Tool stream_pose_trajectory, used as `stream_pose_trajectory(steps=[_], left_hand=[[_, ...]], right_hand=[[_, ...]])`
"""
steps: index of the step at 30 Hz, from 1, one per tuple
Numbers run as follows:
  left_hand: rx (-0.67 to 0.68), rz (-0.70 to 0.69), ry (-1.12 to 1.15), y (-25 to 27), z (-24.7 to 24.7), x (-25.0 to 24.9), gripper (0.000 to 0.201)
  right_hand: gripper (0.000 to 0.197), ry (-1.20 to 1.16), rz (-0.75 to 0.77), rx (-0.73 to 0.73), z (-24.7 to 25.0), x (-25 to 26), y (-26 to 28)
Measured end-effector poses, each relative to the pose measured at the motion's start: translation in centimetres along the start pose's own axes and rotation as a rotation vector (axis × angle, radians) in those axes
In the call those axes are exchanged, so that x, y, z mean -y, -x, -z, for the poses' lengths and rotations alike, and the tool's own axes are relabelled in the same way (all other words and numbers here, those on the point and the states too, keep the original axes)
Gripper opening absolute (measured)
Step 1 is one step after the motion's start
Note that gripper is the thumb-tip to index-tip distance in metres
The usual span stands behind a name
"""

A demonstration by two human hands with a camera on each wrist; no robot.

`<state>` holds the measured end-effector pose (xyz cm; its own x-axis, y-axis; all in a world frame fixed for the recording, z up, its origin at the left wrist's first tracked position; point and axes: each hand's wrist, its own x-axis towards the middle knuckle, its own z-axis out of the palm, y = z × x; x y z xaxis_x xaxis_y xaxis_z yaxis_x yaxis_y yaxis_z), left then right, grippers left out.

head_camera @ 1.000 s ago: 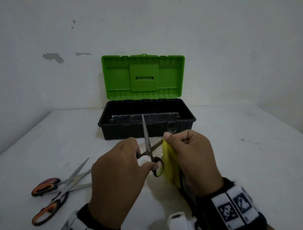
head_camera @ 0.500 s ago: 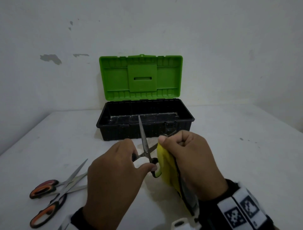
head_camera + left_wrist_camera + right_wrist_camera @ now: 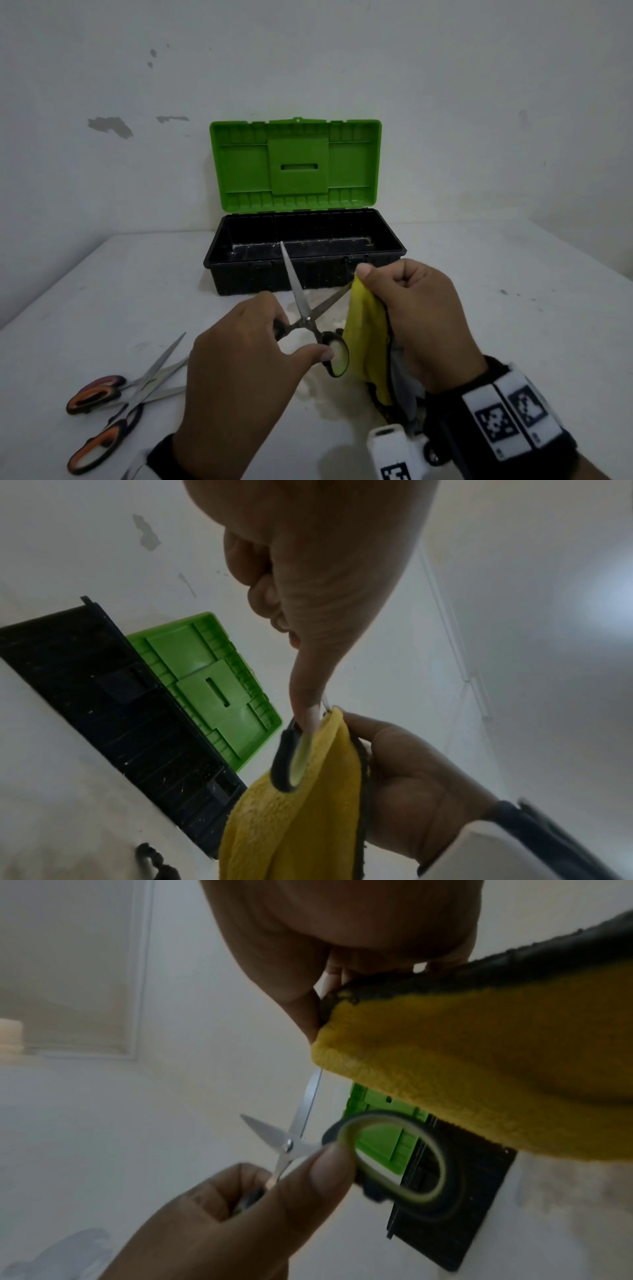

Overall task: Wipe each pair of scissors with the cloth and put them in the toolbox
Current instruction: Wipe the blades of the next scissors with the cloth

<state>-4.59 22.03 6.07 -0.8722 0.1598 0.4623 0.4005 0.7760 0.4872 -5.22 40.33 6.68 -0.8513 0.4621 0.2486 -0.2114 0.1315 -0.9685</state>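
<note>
Now the right hand point(image 3: 416, 318) sits higher up the right-pointing blade than it did a second ago, nearer the tip, and the yellow cloth point(image 3: 364, 329) has travelled up with it; the left hand point(image 3: 239, 377) has barely shifted.

Little of the wiped blade shows: the head view gives only its lower part, from the pivot to where it goes under the cloth, and the right wrist view shows the same blade running up into the folded cloth. The blade's tip is covered. One handle loop of the black-handled scissors point(image 3: 305, 315) is buried in the left hand, so how the fingers lie round it cannot be made out.

Left grip: closed on the scissors, thumb pressed against the outer loop with its green lining, blades spread wide apart. Right grip: fingers and thumb curled, pinching the cloth around the blade. The scissors are held above the desk point(image 3: 496, 308), in front of the toolbox point(image 3: 239, 274), whose green lid stands open. The free blade points up and away, its tip overlapping the box's front rim in the head view.

Two orange-handled scissors point(image 3: 113, 407) lie crossed on the desk, left of the left hand.
</note>
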Motion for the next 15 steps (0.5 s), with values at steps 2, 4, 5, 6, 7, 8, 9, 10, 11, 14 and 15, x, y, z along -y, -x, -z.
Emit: stream_pose_trajectory(steps=[2, 4, 5, 6, 7, 8, 9, 10, 11, 14, 15], left_hand=[[-0.015, 0.07, 0.088, 0.0, 0.1, 0.0, 0.058], [0.0, 0.128, 0.193, 0.0, 0.3, 0.0, 0.059], [0.015, 0.143, 0.237, 0.0, 0.4, 0.0, 0.06], [0.031, 0.155, 0.276, -0.1, 0.4, 0.1, 0.061], [0.048, 0.166, 0.313, -0.1, 0.4, 0.2, 0.061], [0.065, 0.178, 0.345, -0.2, 0.3, 0.4, 0.062], [0.079, 0.191, 0.372, -0.2, 0.3, 0.4, 0.063], [0.091, 0.201, 0.39, -0.3, 0.2, 0.5, 0.064], [0.102, 0.206, 0.401, -0.3, 0.2, 0.5, 0.065], [0.114, 0.211, 0.424, -0.3, 0.2, 0.3, 0.065], [0.117, 0.211, 0.431, -0.4, 0.3, 0.3, 0.064]], right_hand=[[0.027, 0.0, 0.041, -0.037, 0.6, 0.0, -0.4], [0.025, -0.001, 0.095, -0.025, 1.2, 0.3, -0.4], [0.023, -0.005, 0.127, 0.0, 1.5, 0.4, -0.2], [0.021, -0.005, 0.156, 0.034, 1.5, 0.4, 0.2], [0.019, 0.001, 0.183, 0.07, 1.6, 0.4, 0.6], [0.017, 0.012, 0.206, 0.106, 1.6, 0.3, 0.9], [0.015, 0.033, 0.228, 0.142, 1.5, 0.2, 1.2], [0.013, 0.059, 0.243, 0.177, 1.5, 0.0, 1.5], [0.012, 0.078, 0.245, 0.207, 1.4, -0.1, 1.7], [0.011, 0.068, 0.22, 0.3, 1.1, 0.1, 2.2], [0.011, 0.042, 0.196, 0.333, 1.0, 0.3, 2.4]])
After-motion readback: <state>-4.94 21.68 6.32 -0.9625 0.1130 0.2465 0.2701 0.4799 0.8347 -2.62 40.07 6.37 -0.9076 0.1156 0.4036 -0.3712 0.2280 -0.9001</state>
